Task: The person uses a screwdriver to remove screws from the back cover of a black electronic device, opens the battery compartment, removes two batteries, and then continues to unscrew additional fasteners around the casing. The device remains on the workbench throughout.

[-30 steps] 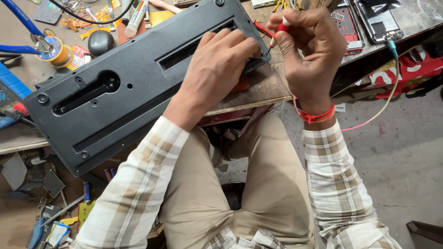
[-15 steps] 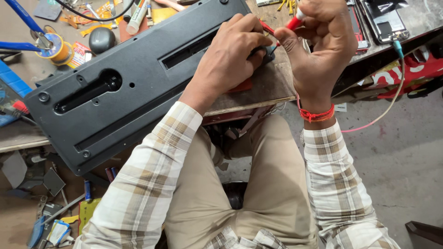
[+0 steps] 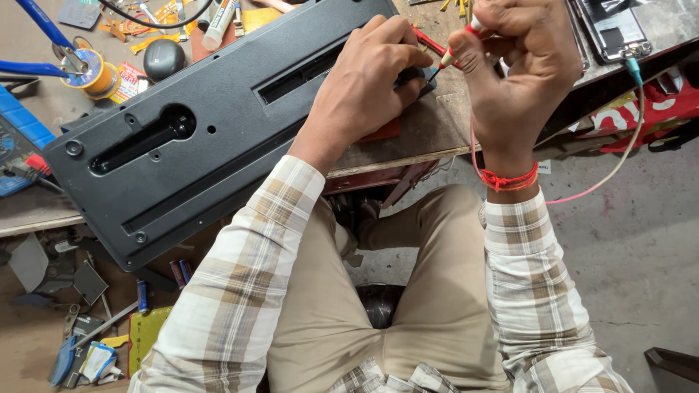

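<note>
A dark phone screen lies top right (glossy, rectangular); a white labelled tube lies top left.

solder spool, black mouse, phone.

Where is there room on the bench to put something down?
Bare wood shows between the black panel and the bench's front edge, below the left hand. The far-left corner is crowded: solder spool, glue tube, wires. Phones fill the right.

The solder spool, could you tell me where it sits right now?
In the head view, the solder spool lies at the bench's upper left, beyond the black panel, beside a dark rounded object.
</note>
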The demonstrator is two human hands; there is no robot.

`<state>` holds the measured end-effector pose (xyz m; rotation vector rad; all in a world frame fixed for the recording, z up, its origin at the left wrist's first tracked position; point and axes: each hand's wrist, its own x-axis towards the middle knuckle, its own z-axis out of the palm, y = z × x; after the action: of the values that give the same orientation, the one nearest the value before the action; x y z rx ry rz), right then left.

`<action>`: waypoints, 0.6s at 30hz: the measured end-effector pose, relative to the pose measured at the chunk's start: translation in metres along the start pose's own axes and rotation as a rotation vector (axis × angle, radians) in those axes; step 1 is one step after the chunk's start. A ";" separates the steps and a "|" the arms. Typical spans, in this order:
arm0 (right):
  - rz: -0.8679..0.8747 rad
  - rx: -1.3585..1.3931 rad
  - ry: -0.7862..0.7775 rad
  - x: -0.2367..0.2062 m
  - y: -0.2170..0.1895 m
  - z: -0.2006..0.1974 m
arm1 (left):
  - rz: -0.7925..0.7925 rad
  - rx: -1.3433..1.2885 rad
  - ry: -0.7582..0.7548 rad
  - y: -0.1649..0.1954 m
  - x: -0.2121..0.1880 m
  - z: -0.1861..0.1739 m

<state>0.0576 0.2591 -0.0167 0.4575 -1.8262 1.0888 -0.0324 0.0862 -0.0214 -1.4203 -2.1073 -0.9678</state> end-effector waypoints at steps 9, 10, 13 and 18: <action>0.051 0.017 0.052 0.002 -0.001 -0.004 | -0.012 -0.005 -0.005 -0.001 0.002 0.001; 0.043 0.006 0.043 0.003 -0.002 -0.005 | -0.015 -0.009 -0.004 0.000 0.001 0.001; 0.014 -0.024 0.010 0.007 -0.005 -0.005 | -0.022 -0.019 -0.005 0.001 0.000 -0.001; 0.134 -0.029 0.013 0.014 -0.014 -0.003 | -0.004 -0.008 0.010 0.001 0.002 -0.001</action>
<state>0.0617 0.2556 0.0032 0.3140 -1.8801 1.1514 -0.0321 0.0866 -0.0190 -1.4126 -2.1029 -0.9836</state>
